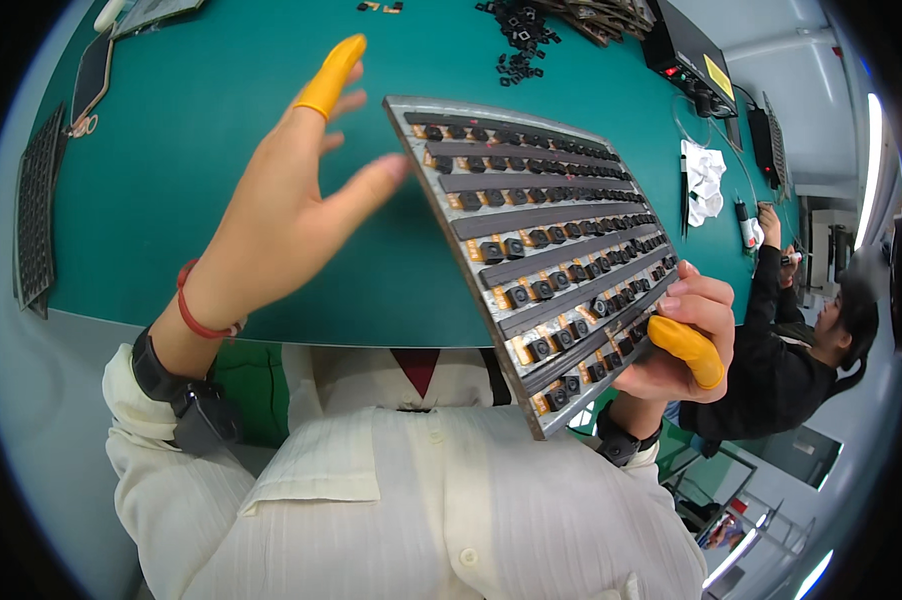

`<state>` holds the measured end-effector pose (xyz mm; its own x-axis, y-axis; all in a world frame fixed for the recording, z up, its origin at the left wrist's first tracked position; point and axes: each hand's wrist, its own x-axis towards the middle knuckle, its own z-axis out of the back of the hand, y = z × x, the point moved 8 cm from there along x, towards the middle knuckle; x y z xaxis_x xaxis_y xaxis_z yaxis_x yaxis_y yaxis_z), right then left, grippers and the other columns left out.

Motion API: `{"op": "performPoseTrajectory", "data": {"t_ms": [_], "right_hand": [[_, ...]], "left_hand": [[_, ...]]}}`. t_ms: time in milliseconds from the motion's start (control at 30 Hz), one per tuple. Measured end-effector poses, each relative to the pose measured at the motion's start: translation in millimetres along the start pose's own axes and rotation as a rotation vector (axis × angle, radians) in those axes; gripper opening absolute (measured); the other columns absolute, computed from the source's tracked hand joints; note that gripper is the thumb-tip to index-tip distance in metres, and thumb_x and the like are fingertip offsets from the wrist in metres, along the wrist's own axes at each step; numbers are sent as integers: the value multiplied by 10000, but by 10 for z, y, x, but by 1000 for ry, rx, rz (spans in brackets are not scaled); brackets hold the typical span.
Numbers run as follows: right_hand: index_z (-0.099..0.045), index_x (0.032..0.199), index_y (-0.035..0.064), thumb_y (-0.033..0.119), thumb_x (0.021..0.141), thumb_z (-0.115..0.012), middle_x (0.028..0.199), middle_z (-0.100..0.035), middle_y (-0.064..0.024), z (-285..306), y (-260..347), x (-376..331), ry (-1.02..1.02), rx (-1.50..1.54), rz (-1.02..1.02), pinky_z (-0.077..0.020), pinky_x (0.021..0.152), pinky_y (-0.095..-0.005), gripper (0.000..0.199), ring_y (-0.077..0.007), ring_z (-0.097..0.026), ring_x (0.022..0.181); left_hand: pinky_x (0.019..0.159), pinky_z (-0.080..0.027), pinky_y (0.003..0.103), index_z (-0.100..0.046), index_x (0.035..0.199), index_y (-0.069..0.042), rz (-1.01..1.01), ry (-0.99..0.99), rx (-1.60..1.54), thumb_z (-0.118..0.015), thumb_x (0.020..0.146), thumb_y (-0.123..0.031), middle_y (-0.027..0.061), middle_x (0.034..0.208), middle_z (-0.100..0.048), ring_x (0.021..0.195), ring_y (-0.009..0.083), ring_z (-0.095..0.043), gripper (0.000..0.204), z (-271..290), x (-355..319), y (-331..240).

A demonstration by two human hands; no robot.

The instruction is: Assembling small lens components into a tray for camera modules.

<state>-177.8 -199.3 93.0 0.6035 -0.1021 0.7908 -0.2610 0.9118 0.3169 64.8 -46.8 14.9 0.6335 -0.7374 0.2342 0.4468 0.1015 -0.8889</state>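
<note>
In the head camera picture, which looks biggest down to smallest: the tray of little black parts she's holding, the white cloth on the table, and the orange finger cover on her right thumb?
1. Tray of black parts, by far the largest.
2. White cloth.
3. Orange finger cover on the right hand.
The last two look close; the cloth lies farther away, so their order is unsure.

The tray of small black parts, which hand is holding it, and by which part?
The right hand grips the tray at its lower right edge, thumb in a yellow finger cot on top. The left hand is open beside it and holds nothing.

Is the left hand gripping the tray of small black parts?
No. The left hand is open beside the tray, apart from it; only the right hand holds its edge.
</note>
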Motion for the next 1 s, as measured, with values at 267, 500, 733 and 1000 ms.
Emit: {"op": "performPoseTrajectory", "data": {"t_ms": [267, 500, 733, 1000], "right_hand": [[-683, 837, 11, 356, 571, -939, 904, -659, -64, 49, -50, -5, -72, 13, -32, -548, 866, -444, 505, -246, -618, 840], [-691, 829, 13, 371, 564, -934, 893, -661, -67, 49, -14, 8, -3, 1, -33, -547, 855, -449, 507, -252, -623, 830], [-694, 803, 2, 393, 559, -930, 900, -671, -72, 14, -27, -46, -10, -23, -57, -545, 842, -443, 518, -253, -625, 808], [-719, 830, -1, 370, 563, -926, 917, -677, -77, -8, -29, -66, 67, 43, -117, -530, 887, -449, 502, -259, -619, 888]], "left_hand": [[986, -493, 412, -425, 1373, -23, 591, 310, -1259, -353, 1045, -379, 180, 1328, -543, 1133, 299, -608, 489, -583, 97, 172], [988, -532, 431, -242, 1499, 26, 535, 436, -1470, -259, 1037, -475, 230, 1430, -449, 1276, 310, -533, 681, -653, 142, 78], [912, -564, 484, -353, 1422, 31, 534, 578, -1662, -384, 1009, -374, 220, 1318, -558, 1117, 360, -637, 579, -714, 27, 24], [726, -638, 400, -256, 1447, 57, 576, 509, -1569, -391, 923, -153, 262, 1326, -529, 1062, 335, -669, 580, -710, -11, 43]]}}
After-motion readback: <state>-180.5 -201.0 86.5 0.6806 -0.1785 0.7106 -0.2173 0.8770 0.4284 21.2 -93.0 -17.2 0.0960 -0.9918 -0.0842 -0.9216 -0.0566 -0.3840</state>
